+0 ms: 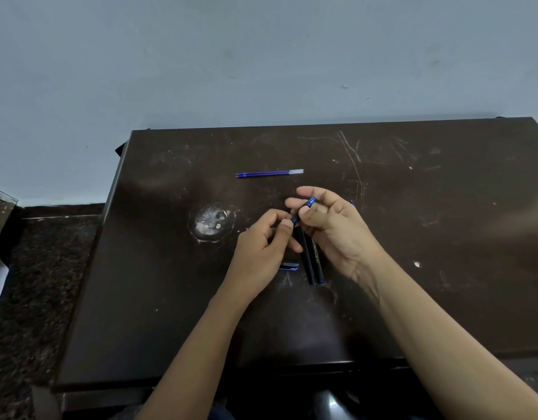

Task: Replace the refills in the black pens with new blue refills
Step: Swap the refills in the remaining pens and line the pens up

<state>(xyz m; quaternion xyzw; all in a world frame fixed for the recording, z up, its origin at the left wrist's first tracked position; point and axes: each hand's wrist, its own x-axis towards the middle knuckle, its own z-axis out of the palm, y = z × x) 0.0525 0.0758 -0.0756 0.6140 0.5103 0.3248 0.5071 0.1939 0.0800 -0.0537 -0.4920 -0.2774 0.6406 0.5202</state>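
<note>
Both my hands meet over the middle of the dark table. My right hand pinches a blue refill that runs down-left between thumb and fingers. My left hand grips the lower blue end of that same piece with its fingertips. Two black pens lie side by side on the table under my hands, pointing towards me. Two blue refills with clear ends lie together further back. A small black and blue pen part rests left of the pens.
A pale round worn patch marks the table left of my hands. The table stands against a light blue wall. A speckled dark floor lies to the left, with a box edge at far left.
</note>
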